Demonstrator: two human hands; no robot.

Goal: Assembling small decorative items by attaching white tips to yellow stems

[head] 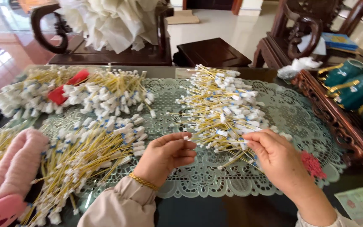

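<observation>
On lace mat (274, 105): two hands, left hand (164, 155) pinching one white connector (186, 137).

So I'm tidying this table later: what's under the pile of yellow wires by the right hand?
The pile of yellow wires lies on a pale green lace mat, which covers a dark table. The right hand reaches into the pile's near edge. Anything beneath the pile's middle is hidden.

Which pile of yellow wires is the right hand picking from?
The right hand reaches into the middle-right pile, the only heap right of the left hand; the others lie farther left.
</observation>
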